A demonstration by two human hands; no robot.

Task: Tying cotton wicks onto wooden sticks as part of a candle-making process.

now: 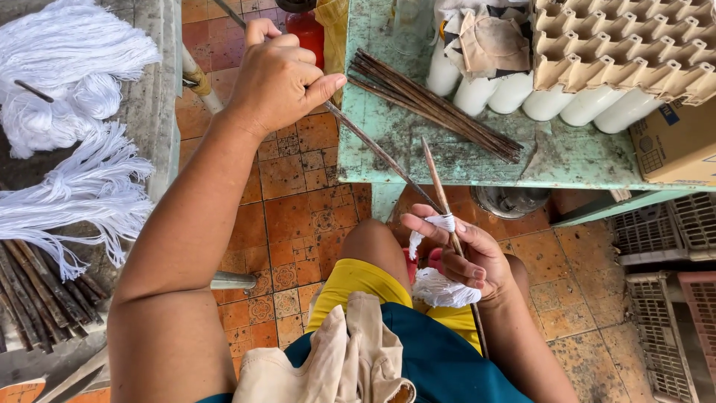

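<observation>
Standing as the landmark, the pale green table [567, 160] bears a bundle of dark sticks [436, 104], a row of white candles [514, 93] behind them and a grey egg tray [634, 37] over those; heaps of white wick string [71, 134] lie well left of it. Off the table's left edge the left hand [280, 78] is fisted around a thin dark rod [373, 145]. Just below its front edge the right hand [466, 257] has its fingers pinched on a brown stick [440, 190] with white string [440, 287] wound over the fingers.

Light: bright, even daylight | Shadows: soft, faint beneath the green table [462, 168] | Glare: none | Focus: sharp throughout | Edges: wide-angle stretching was visible
</observation>
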